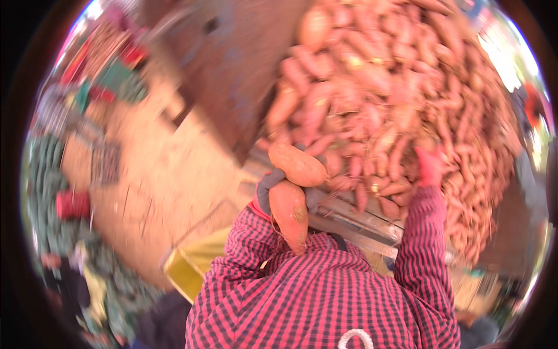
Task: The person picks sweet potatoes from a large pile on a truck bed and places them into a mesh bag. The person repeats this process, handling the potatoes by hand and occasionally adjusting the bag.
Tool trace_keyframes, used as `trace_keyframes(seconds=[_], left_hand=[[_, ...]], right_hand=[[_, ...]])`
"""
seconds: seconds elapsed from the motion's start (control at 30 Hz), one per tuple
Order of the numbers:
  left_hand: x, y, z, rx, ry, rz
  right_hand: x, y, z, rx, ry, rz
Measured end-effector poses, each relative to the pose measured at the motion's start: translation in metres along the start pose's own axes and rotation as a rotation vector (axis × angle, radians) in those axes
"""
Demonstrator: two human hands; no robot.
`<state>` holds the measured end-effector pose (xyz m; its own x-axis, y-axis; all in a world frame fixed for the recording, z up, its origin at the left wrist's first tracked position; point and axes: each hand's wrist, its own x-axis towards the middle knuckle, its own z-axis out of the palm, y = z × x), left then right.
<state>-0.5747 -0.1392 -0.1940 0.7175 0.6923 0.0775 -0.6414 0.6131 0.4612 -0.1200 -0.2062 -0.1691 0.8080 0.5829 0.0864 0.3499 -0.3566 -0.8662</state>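
Note:
My left hand (pixel 267 187), in a dark-coated glove with a pink-red cuff, grips two large sweet potatoes in front of my chest. One sweet potato (pixel 297 165) lies slantwise above the fingers. The other sweet potato (pixel 290 213) hangs below it, its tapered end towards my checked shirt. My right arm stretches out to a big heap of sweet potatoes (pixel 370 83). At its near side, my right hand (pixel 430 163) reaches in among the roots, its pink-red glove blurred. The right fingertips are indistinct, so whether they hold anything is unclear.
A rusty metal panel (pixel 231 78) bounds the heap on the left. Along its near edge run metal rails (pixel 357 222). A yellow container (pixel 187 266) stands to my lower left. Green sacks (pixel 45 174), a red bundle (pixel 73 205) and a crate (pixel 105 163) line the far left. People are at both sides.

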Motion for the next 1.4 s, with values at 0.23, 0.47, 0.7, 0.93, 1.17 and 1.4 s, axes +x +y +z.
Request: trace_keyframes(seconds=[0.23,0.47,0.7,0.93,1.17,1.4], left_hand=[[-0.265,0.027,-0.048,-0.111,0.794,0.479],[-0.474,-0.008,-0.168,-0.003,1.030,0.839],[-0.220,-0.029,-0.097,-0.228,0.636,0.113],[0.027,-0.174,0.071,0.277,0.176,-0.402],[-0.026,-0.364,0.137,0.693,-0.623,-0.801],[-0.114,-0.398,0.194,0.726,-0.532,-1.302]], right_hand=[[-0.030,0.063,-0.118,0.992,-0.147,0.220],[-0.077,0.084,-0.117,1.277,-0.372,0.286],[-0.167,0.065,-0.091,1.847,-0.548,0.383],[-0.251,0.093,-0.091,1.658,-0.272,-0.144],[-0.415,0.186,-0.190,1.279,0.244,0.280],[-0.647,0.358,-0.297,1.234,1.087,0.538]])
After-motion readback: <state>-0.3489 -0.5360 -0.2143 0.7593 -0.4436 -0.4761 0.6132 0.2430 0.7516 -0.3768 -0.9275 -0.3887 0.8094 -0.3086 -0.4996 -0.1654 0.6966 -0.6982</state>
